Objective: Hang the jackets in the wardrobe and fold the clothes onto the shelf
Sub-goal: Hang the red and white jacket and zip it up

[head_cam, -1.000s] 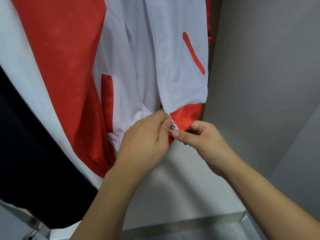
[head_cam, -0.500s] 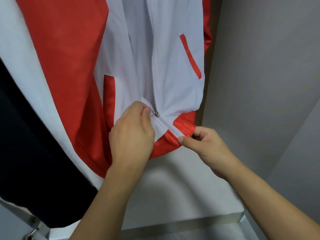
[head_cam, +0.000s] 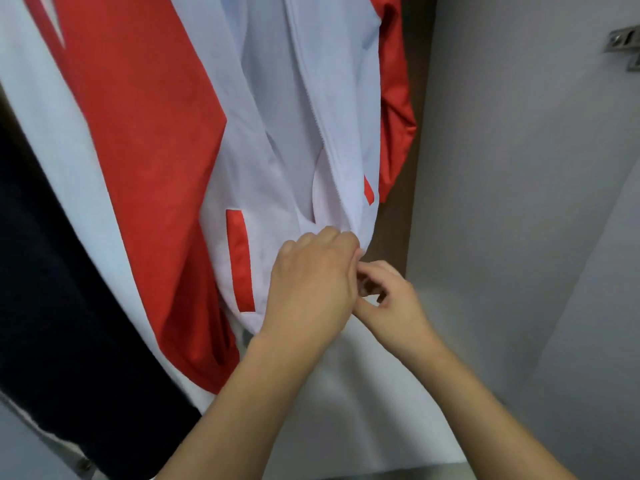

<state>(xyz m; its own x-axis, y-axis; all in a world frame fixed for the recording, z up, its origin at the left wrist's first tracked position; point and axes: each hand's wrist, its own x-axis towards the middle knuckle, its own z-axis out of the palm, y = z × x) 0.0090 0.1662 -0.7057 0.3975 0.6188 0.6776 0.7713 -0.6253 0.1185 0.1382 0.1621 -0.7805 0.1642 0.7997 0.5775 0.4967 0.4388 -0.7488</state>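
At the far left a dark navy garment (head_cam: pixel 52 289) hangs against the red-and-white zip-front nylon jacket (head_cam: pixel 277 140), which hangs inside the pale grey wardrobe (head_cam: pixel 519 202) and fills the upper middle of the view. The jacket's white toothed zipper (head_cam: pixel 323 133) is its long axis, running from the top of the frame down and slightly rightward to the bottom hem, where both hands meet directly below it. The left hand (head_cam: pixel 311 289) is the nearer to the jacket front: its fingers are curled and bunch the white fabric at the foot of the zipper, covering the hem. Just to its right and touching it, the right hand (head_cam: pixel 391 299) has thumb and fingers curled toward the same spot, apparently pinching the zipper's lower end, though the slider itself is hidden. Any zipping stroke would, I judge, travel up that line away from the hands. Compared with half a second ago, the hands have closed together at the hem again; the slider that showed partway up is gone from sight, and the red hem band is covered. On the right wall sits a metal bracket (head_cam: pixel 623 43).
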